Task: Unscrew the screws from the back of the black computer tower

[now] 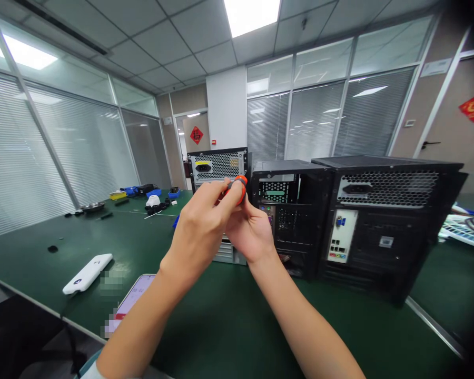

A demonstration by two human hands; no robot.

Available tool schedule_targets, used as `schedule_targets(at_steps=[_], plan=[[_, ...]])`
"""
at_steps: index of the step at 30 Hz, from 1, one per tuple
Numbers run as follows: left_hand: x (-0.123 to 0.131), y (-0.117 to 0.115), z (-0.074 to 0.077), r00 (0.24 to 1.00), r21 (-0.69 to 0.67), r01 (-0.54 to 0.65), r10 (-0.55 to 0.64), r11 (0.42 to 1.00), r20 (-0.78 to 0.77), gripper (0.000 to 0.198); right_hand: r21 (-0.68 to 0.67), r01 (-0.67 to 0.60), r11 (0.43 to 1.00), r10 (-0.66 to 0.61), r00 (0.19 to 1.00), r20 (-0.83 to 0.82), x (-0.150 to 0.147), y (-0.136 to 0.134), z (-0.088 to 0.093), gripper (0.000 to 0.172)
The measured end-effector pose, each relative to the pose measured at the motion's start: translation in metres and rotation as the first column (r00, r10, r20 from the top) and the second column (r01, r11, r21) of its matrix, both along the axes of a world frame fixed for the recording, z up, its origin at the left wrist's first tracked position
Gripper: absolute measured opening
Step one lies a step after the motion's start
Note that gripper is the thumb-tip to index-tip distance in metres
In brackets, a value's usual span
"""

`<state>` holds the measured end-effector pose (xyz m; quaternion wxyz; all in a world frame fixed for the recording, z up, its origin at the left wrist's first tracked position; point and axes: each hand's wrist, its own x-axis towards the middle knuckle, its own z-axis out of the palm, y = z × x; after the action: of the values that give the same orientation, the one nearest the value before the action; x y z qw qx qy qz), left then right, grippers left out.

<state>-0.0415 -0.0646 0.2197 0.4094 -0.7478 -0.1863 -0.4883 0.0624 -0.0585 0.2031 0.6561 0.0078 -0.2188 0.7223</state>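
At left, near you, a white device [87, 273] lies on the table [209, 326], with a phone [139, 289] to its right. At centre, your left hand [201, 221] closes its fingers round a red-and-black screwdriver [240, 181], raised before the far tower [217, 169]. Your right hand [255, 231] is just beside it; you cannot tell its grip, the fingers being hidden. Farther right stand the middle tower [300, 226] and right tower [367, 279].

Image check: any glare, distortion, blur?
Head view: ceiling light blown out, reflections on the glass; head view: wide-angle stretch, right PC case looks skewed; head view: dark, blurred upper right corner, pixelated patches on and beside the phone; head view: left hand and right hand fairly clear, orange-black handle partly covered.
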Motion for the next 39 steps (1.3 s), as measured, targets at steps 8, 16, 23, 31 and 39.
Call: schedule_targets(at_steps=[8,16,23,31,39], plan=[[-0.004,0.000,0.006,0.996,-0.010,0.044,-0.045,0.999,-0.082,0.023,0.122,0.036,0.992,-0.041,0.998,0.039,0.001,0.002,-0.003,0.038],[-0.013,0.003,0.014,0.980,-0.024,0.062,-0.065,0.998,-0.190,0.022,0.185,0.041,0.982,-0.052,0.997,0.054,0.000,0.006,-0.011,0.025],[-0.019,0.005,0.013,0.969,-0.095,0.087,-0.106,0.992,-0.222,0.023,0.164,0.039,0.986,-0.055,0.994,0.092,-0.006,0.005,-0.010,0.030],[-0.016,0.003,0.007,0.989,-0.091,0.046,-0.058,0.995,-0.134,0.020,0.086,0.108,0.990,-0.114,0.992,0.060,-0.003,0.009,-0.007,0.017],[-0.013,0.001,-0.005,0.998,-0.154,0.044,-0.038,0.987,0.039,0.022,0.106,0.102,0.989,-0.116,0.985,0.131,-0.004,0.013,-0.005,0.020]])
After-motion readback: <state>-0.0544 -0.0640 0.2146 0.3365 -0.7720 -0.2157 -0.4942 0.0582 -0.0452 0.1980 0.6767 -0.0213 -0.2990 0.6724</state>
